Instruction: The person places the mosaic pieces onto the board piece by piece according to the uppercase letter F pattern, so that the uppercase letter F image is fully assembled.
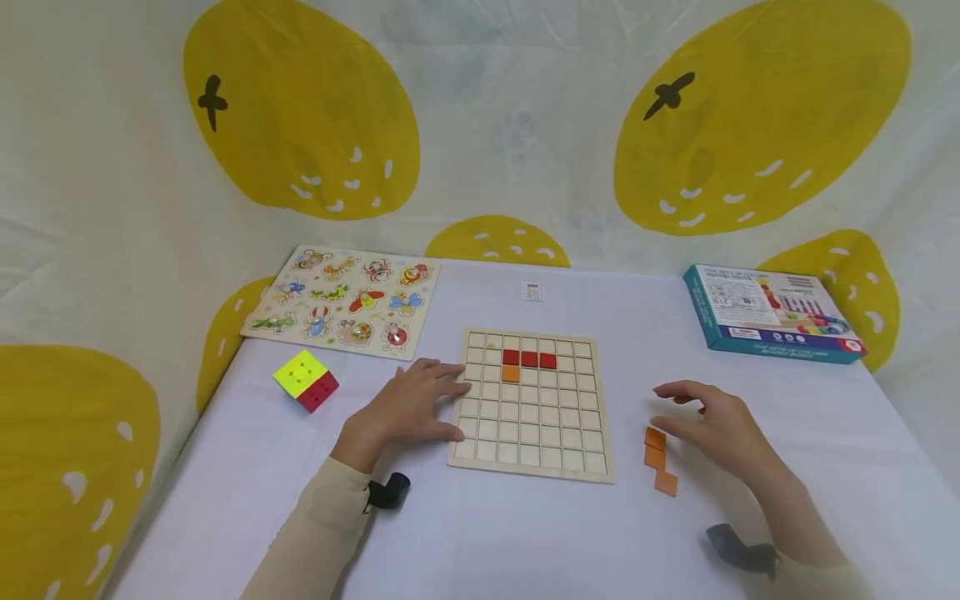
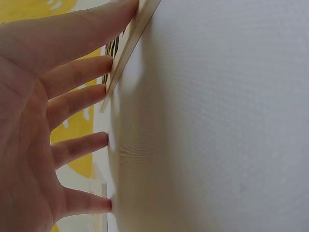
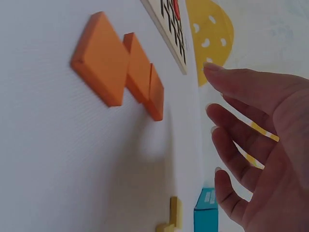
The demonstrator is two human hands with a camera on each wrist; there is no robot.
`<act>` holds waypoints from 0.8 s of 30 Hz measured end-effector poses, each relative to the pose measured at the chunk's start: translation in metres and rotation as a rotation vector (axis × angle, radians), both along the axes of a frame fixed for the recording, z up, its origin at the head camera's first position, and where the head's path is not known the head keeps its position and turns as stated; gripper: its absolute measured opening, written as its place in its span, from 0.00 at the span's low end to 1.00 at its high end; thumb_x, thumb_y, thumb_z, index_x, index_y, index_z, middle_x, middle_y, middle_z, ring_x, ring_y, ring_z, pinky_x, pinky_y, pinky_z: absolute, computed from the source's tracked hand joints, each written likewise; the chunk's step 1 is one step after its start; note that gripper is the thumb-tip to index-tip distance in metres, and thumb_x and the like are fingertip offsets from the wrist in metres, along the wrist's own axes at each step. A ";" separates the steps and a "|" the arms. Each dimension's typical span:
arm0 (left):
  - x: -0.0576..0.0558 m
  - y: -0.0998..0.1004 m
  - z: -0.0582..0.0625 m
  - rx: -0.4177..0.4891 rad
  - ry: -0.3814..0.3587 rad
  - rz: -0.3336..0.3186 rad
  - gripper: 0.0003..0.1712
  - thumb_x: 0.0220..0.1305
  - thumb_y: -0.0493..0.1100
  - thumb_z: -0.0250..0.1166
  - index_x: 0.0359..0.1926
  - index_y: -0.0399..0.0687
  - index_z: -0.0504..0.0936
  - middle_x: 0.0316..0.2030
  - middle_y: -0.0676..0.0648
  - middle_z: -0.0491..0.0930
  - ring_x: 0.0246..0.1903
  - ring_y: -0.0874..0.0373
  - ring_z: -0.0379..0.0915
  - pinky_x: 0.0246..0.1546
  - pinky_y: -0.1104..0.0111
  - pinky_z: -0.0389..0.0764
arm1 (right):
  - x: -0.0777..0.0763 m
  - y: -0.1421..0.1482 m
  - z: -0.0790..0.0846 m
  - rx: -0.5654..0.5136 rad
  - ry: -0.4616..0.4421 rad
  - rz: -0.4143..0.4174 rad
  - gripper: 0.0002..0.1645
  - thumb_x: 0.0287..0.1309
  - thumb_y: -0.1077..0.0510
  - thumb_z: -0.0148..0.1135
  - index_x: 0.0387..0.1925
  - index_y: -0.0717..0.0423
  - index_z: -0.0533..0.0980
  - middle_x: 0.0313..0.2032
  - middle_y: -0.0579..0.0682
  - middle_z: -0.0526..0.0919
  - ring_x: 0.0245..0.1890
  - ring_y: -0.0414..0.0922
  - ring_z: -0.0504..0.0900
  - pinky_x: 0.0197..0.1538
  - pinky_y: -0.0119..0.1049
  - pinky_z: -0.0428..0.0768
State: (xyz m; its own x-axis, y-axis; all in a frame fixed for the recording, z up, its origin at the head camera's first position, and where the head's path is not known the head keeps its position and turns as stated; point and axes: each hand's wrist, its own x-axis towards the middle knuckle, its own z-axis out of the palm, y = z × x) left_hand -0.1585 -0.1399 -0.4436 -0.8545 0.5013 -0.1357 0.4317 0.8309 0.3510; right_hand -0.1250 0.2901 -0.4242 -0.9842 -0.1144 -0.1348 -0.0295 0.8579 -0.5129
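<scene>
A wooden grid board (image 1: 550,437) lies on the white table in front of me. Three red tiles (image 1: 529,359) form a row near its far side, with one orange tile (image 1: 511,373) under the leftmost red one. My left hand (image 1: 420,404) rests at the board's left edge, fingers spread; in the left wrist view the thumb and two fingertips meet the board's side. To the right of the board, my right hand (image 1: 712,421) hovers beside three loose orange tiles (image 1: 655,457), fingers softly bent and apart. Nothing is between those fingers in the right wrist view.
A speed cube (image 1: 306,379) sits at the left, in front of an insect peg puzzle (image 1: 341,300). Beyond the board lies a small printed card (image 1: 533,291). At the far right is a teal toy box (image 1: 776,312). Yellow pieces (image 3: 175,212) appear low in the right wrist view.
</scene>
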 end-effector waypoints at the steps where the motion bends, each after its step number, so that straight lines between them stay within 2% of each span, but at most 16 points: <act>1: 0.000 0.000 0.000 0.002 0.000 0.000 0.42 0.51 0.64 0.77 0.67 0.62 0.79 0.74 0.52 0.69 0.75 0.46 0.60 0.66 0.26 0.62 | 0.002 0.001 -0.001 0.002 -0.011 0.002 0.34 0.60 0.39 0.71 0.61 0.52 0.78 0.57 0.60 0.84 0.58 0.59 0.76 0.58 0.60 0.79; 10: 0.002 0.000 0.002 0.001 0.001 -0.003 0.42 0.51 0.63 0.77 0.68 0.61 0.78 0.75 0.52 0.68 0.75 0.46 0.60 0.66 0.25 0.61 | 0.013 0.007 -0.017 0.030 -0.076 0.004 0.31 0.56 0.43 0.74 0.58 0.51 0.80 0.54 0.56 0.86 0.55 0.56 0.79 0.56 0.61 0.80; 15: 0.002 0.000 0.000 0.003 0.010 -0.003 0.42 0.51 0.63 0.77 0.67 0.62 0.78 0.75 0.53 0.68 0.75 0.47 0.60 0.66 0.25 0.62 | 0.015 0.008 -0.026 0.036 -0.048 0.008 0.27 0.56 0.47 0.75 0.56 0.51 0.82 0.53 0.54 0.87 0.53 0.54 0.80 0.58 0.60 0.80; 21: 0.001 0.000 -0.002 -0.002 0.006 0.002 0.42 0.51 0.63 0.77 0.68 0.62 0.78 0.75 0.53 0.68 0.75 0.47 0.60 0.67 0.26 0.61 | 0.012 0.006 -0.027 0.022 -0.034 0.010 0.24 0.59 0.50 0.73 0.55 0.52 0.82 0.52 0.55 0.87 0.53 0.54 0.81 0.59 0.60 0.81; 24: 0.000 -0.001 -0.003 -0.007 0.003 0.004 0.42 0.51 0.64 0.77 0.68 0.63 0.78 0.75 0.54 0.68 0.75 0.47 0.59 0.67 0.26 0.61 | 0.010 0.003 -0.027 0.018 -0.033 -0.005 0.22 0.60 0.50 0.72 0.54 0.52 0.82 0.51 0.55 0.87 0.52 0.54 0.81 0.56 0.57 0.83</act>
State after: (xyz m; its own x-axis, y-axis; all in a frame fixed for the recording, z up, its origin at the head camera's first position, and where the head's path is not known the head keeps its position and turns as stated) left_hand -0.1586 -0.1404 -0.4463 -0.8569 0.4972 -0.1361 0.4297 0.8349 0.3441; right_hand -0.1148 0.2927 -0.4510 -0.9798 -0.1063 -0.1695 -0.0080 0.8672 -0.4979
